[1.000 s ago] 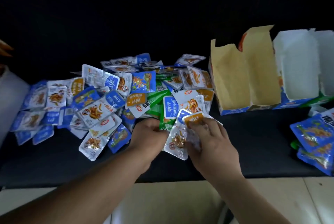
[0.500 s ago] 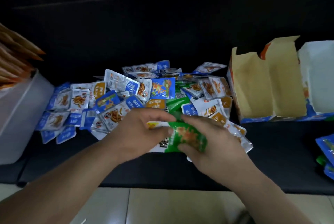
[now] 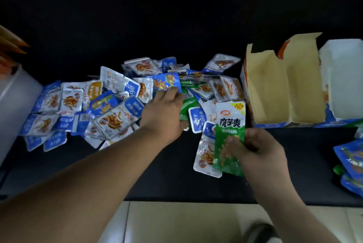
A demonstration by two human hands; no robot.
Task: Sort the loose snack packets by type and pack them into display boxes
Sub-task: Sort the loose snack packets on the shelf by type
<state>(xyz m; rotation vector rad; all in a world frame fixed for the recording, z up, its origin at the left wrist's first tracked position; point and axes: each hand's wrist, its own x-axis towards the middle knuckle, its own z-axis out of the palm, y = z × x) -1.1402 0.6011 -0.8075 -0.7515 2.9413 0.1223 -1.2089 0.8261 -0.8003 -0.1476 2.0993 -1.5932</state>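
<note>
- Right now the right grip point(image 3: 257, 154) is pinching a green packet point(image 3: 229, 131) by its lower half, thumb on the front. A white packet point(image 3: 204, 156) is lying just behind it, and I cannot tell whether it is being held too.
- The left grip point(image 3: 163, 113) is reaching into the pile point(image 3: 110, 113), fingertips touching the lower edge of a blue packet point(image 3: 167, 82). Whether it is actually pinching that packet is not showing.
- Two display boxes are standing open right of the pile, the brown-lined box point(image 3: 275, 89) nearest and the white-lined box point(image 3: 343, 78) beside it.
- Risk: the glossy film is probably slippery, so the green packet could be sliding out, or the white one could be riding along into the wrong box.
- Risk: dragging the blue packet out may be nudging neighbours off the front edge of the tabletop point(image 3: 176, 180).
- Counts: one green packet in hand, at least three more green ones showing in the pile, dozens of blue and white ones too overlapped to count, and two boxes.
</note>
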